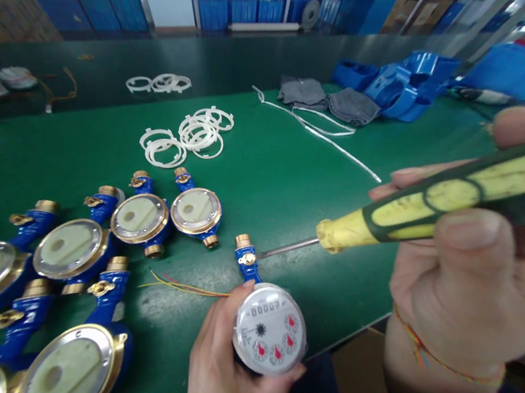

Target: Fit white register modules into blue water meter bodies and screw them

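My left hand (222, 373) is wrapped round a blue water meter (267, 328) with a white dial face, red pointers and a brass end, held just over the table's front edge. Thin coloured wires (181, 286) trail from it to the left. My right hand (478, 267) grips the yellow and dark green handle of a screwdriver (427, 207). Its thin metal shaft points left, and the tip sits at the brass fitting on the meter's blue neck (246, 257).
Several blue meter bodies with brass rims and pale discs (144, 217) lie in rows on the green table (290, 178) at left. White plastic rings (188, 136) lie further back, with grey gloves (327, 100), a white strap and blue plastic parts (406, 86) at right.
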A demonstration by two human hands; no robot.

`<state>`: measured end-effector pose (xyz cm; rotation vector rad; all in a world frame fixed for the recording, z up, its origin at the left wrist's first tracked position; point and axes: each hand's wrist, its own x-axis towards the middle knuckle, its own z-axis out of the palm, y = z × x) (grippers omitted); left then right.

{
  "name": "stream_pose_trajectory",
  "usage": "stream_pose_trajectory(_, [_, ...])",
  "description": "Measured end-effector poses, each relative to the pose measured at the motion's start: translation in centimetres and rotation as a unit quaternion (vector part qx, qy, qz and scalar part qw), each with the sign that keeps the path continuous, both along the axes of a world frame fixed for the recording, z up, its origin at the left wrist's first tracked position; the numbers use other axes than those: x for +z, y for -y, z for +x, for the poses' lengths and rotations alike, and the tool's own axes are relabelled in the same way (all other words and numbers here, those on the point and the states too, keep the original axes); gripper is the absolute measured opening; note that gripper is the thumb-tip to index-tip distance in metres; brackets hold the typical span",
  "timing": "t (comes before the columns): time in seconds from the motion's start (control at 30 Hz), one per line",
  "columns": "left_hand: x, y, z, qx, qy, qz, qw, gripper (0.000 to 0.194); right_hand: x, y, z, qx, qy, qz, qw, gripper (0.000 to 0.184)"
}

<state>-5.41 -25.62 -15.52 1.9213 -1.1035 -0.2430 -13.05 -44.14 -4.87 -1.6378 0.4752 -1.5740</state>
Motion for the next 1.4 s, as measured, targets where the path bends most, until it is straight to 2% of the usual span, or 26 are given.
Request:
stream_pose_trajectory(0.1, [-0.1, -0.1, 0.1, -0.003, 0.011, 0.002, 1.0, 0.079, -0.8, -0.2, 0.4, -0.041, 0.023, -0.003, 0.999, 0.047])
stream_pose_trajectory(0.3, [0.0, 0.0, 0.0, -0.006, 0.025, -0.001, 1.0, 0.076, -1.1, 0.0, 0.5, 0.017, -0.002, -0.01, 1.0, 0.047])
stream_pose_trajectory(0.67, [0.0, 0.0, 0.0, 0.001, 0.008, -0.004, 1.0, 0.078, -0.9, -0.5, 0.5, 0.014, 0.007, -0.009, 1.0, 0.043])
stream_pose_trajectory(0.8, [0.0, 0.0, 0.0, 0.002, 0.006, -0.003, 1.0, 0.079, -0.8, -0.7, 0.6, -0.006, -0.003, -0.015, 1.0, 0.039])
stream_pose_trajectory(0.93, [-0.2, 0.0, 0.0, 0.003, 0.007, -0.001, 1.0, 0.078, -0.9, -0.4, 0.7, -0.006, -0.008, -0.001, 1.0, 0.043])
stream_pose_trajectory(1.1, [-0.2, -0.2, 0.1, 0.002, 0.01, -0.001, 1.0, 0.078, -0.8, 0.6, 0.6, -0.071, 0.058, -0.029, 0.995, 0.034])
stream_pose_trajectory(1.4, [0.1, 0.1, 0.2, 0.003, 0.032, -0.004, 0.999, 0.078, -1.4, 0.0, 0.2, -0.005, 0.005, -0.004, 1.0, 0.045])
